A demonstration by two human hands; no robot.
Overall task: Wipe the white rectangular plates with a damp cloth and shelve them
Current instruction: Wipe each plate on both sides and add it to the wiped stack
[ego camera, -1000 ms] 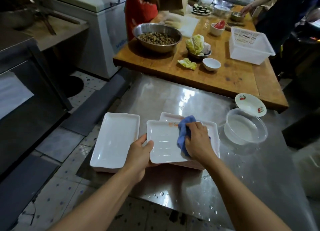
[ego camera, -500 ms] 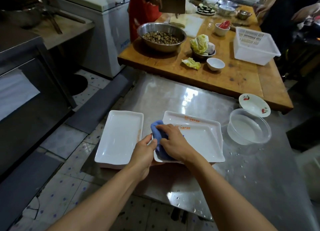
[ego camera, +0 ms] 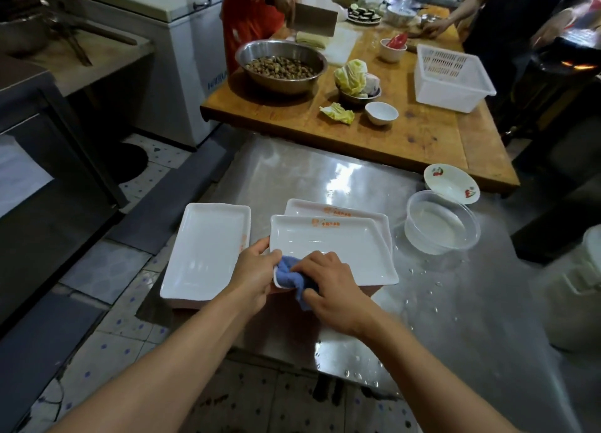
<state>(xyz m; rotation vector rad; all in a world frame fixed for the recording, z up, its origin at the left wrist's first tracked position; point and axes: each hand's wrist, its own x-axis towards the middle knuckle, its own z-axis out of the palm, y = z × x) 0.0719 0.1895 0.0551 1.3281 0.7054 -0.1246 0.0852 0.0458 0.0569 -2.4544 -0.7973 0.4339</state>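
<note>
Plate, white, rectangular, on top of a right-hand stack on the steel table, sitting slightly askew over a second plate whose far edge with orange print shows behind it. Left hand grips the top plate's near-left corner, thumb on the rim, fingers curled under. Right hand is closed on a blue cloth, pressing it onto that same near-left corner; the cloth is bunched between the two hands, and a tail of it hangs off the plate's near edge. Both hands meet at that corner; the rest of the plate extends away and to the right of them. Separate stack of white plates lies just to the left, apart from the first stack, its long side running away from the viewer, its right edge close to the left hand. Clear tub with water stands to the right of the plates, with a small cherry-print bowl just behind it. Water drops are scattered on the table near the tub and along the near edge. Beyond is a wooden table carrying a steel bowl, cabbage, a white basket; a person in a red apron holds a cleaver there
</note>
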